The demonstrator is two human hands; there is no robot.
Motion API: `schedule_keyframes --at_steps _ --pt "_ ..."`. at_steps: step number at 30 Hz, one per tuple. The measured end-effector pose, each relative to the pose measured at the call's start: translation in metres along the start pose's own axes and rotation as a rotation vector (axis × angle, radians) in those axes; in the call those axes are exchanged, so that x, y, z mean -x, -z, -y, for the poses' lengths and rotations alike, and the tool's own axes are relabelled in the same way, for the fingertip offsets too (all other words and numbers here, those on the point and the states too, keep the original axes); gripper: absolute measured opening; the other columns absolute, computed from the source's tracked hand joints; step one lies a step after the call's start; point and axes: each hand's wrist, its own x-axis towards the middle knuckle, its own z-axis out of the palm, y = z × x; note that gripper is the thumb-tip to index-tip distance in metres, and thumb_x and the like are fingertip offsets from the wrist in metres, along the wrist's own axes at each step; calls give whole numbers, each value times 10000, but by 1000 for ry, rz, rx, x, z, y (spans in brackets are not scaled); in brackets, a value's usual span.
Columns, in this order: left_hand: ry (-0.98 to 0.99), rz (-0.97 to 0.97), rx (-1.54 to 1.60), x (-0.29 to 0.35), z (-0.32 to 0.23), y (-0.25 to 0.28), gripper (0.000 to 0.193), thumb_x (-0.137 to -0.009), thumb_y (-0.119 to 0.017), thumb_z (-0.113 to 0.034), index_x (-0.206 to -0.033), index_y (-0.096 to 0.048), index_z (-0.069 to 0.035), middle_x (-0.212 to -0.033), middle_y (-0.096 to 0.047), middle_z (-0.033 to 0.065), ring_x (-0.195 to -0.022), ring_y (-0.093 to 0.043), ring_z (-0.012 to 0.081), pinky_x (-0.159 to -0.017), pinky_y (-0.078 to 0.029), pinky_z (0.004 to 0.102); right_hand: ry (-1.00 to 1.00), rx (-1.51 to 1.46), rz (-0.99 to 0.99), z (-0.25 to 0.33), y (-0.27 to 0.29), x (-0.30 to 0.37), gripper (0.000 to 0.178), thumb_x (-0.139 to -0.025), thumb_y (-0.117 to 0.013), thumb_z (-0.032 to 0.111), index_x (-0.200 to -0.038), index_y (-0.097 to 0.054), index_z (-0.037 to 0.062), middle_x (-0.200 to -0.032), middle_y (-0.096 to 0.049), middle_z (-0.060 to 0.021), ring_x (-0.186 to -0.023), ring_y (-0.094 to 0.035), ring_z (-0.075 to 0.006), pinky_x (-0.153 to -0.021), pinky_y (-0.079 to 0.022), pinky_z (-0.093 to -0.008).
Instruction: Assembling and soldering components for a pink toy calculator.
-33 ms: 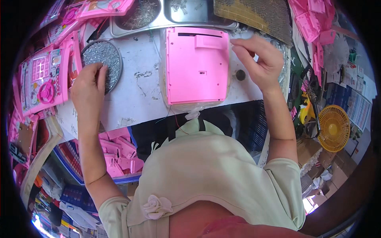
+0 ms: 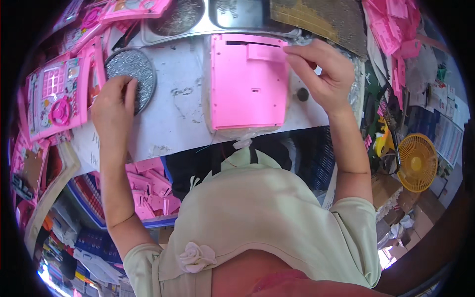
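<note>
A pink plastic housing (image 2: pixel 235 89) lies on the table in front of me, with a long slot near its far edge and a small square opening near the middle. My right hand (image 2: pixel 326 74) is closed in a pinch, its fingertips over the housing's far right corner. Whatever sits between them is too small to make out. On the left, a round dish (image 2: pixel 153 81) holds a heap of small metal screws (image 2: pixel 133 67). My left hand (image 2: pixel 113 101) hovers at the dish's near left rim, thumb and fingers pressed together. Its fingertips show no nameable thing.
Pink toy panels with buttons and a small steering wheel (image 2: pixel 60 111) are stacked at the left. A metal tray (image 2: pixel 205 28) with compartments stands at the back. A round dark piece (image 2: pixel 303 94) lies right of the housing. Pink parts (image 2: pixel 153 190) fill a crate below the table.
The whole scene sits slightly further right in the picture. My right fingertips have moved left from beside the housing's edge to over its corner. My left hand stays at the dish.
</note>
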Motion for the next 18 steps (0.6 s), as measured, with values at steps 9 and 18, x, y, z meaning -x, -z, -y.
schedule_keyframes --at_steps 9,18 --pt "-139 -147 202 -1 -23 -2 98 -917 -716 -125 -976 -709 -48 -916 -697 118 -812 -684 301 -714 -526 375 402 -57 117 36 -62 -80 165 -781 -821 19 -924 -740 20 -783 -687 -84 -649 -619 -216 -574 -482 -319" --pt "-289 319 807 7 -105 6 51 -933 -681 -35 -943 -667 12 -772 -590 63 -626 -511 119 -569 -410 270 -177 -238 -158 30 4 -61 253 -923 -714 131 -1122 -723 -26 -947 -739 -70 -789 -682 -167 -689 -546 -306"
